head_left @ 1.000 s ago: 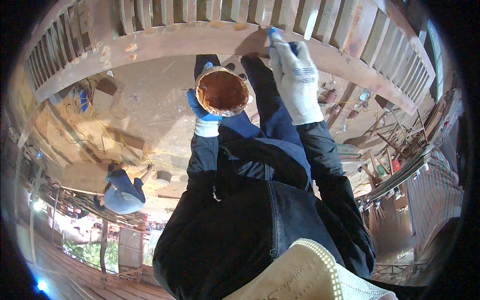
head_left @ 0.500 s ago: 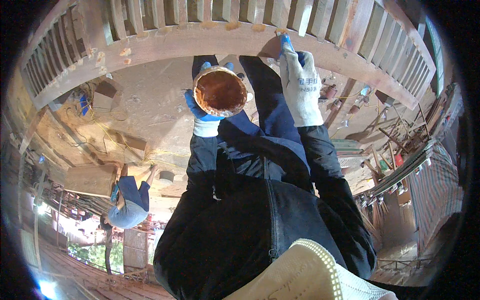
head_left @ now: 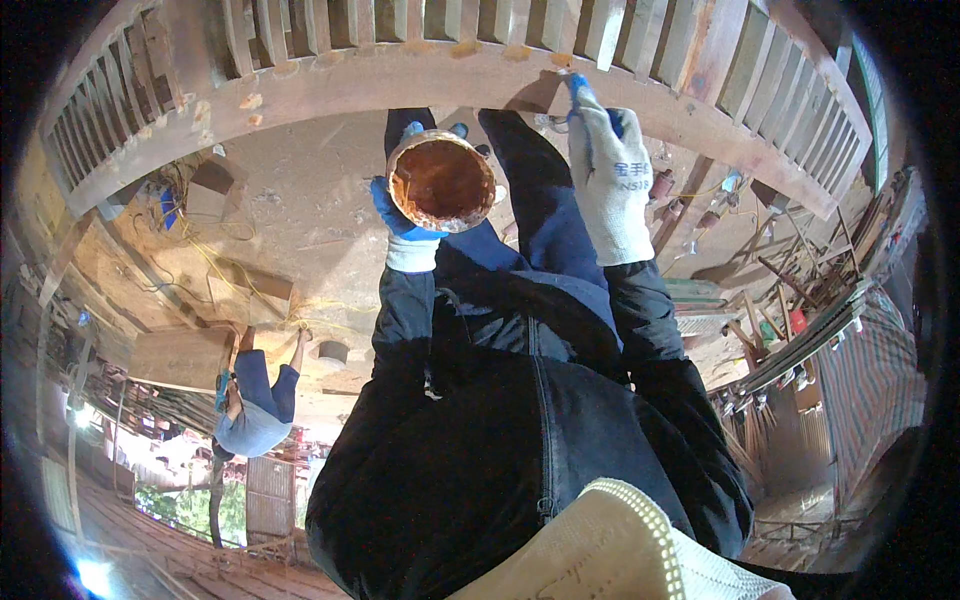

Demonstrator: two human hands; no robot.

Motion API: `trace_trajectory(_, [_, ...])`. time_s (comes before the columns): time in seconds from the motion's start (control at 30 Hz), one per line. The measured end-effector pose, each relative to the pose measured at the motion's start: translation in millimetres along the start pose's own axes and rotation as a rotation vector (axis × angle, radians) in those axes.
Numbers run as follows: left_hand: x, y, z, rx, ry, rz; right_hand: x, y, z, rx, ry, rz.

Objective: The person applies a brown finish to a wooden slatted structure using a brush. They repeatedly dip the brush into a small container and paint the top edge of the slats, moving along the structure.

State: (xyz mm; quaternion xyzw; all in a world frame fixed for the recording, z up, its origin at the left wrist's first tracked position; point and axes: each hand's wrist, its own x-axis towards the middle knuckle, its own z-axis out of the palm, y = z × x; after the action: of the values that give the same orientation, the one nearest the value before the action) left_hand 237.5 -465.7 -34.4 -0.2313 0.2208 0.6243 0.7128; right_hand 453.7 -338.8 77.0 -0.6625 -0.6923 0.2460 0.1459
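Note:
My left hand (head_left: 400, 215), in a white and blue work glove, is closed around a round, pale-rimmed tub (head_left: 492, 205). Reddish-brown paste (head_left: 440, 180) coats its inside, and the opening faces up toward me. My right hand (head_left: 610, 170), gloved likewise, is raised at the curved wooden rail (head_left: 400, 82). Its blue fingertips are pinched together just over the rail's face, and whatever they may hold is too small to make out. Brownish patches (head_left: 465, 50) mark the rail's upper edge close by, beneath a row of upright slats (head_left: 465, 20).
Past my legs lies a dusty floor (head_left: 310, 200) with yellow cords (head_left: 215, 265). A person (head_left: 255, 410) bends by a wooden board (head_left: 180, 358) on the left. Scrap wood (head_left: 770, 310) and a striped sheet (head_left: 870, 390) are at the right.
My right hand has drawn back slightly from the rail's upper edge, down and to the right. The left hand and tub stay nearly still. The other person shifted slightly.

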Motion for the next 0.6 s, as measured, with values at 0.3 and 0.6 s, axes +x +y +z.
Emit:
trace_trajectory(0.3, [5, -5, 12, 0.206, -0.038, 0.017, -8, 9, -6, 0.041, -0.011, 0.025])
trace_trajectory(0.6, [5, -4, 18, -0.009, -0.149, -0.167, -2, 31, 1, -0.056, 0.061, 0.021])
